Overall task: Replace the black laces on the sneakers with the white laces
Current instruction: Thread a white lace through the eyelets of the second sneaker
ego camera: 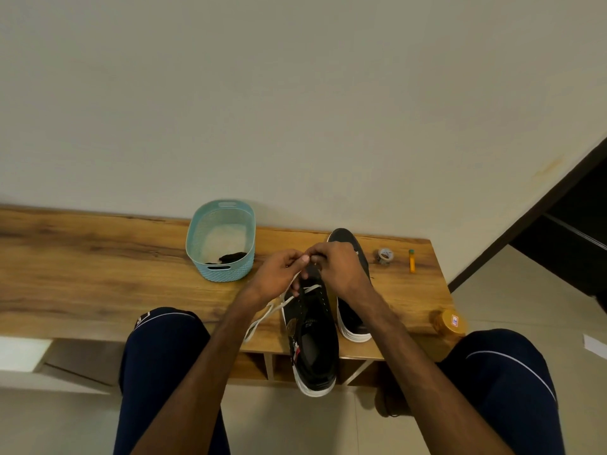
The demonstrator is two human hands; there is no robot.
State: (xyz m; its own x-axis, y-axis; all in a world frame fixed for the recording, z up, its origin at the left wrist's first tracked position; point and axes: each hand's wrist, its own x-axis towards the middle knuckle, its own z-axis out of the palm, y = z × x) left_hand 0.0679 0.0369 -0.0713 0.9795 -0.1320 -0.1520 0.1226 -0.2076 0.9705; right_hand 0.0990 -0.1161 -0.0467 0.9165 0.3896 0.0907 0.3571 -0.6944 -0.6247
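A black sneaker with a white sole (312,343) lies on the wooden table (98,274), heel toward me and hanging over the front edge. A white lace (262,318) is threaded through its lower eyelets and trails off to the left. My left hand (279,274) and my right hand (338,267) meet above the shoe's toe end, both pinching the white lace. The second black sneaker (353,320) stands just right of the first, partly hidden by my right hand. A black lace (230,256) lies in the light blue basket (200,238).
A small roll of tape (385,256) and an orange pen-like stick (411,261) lie at the table's right end. A jar with an orange lid (451,325) stands at the front right corner. My knees frame the table's front edge.
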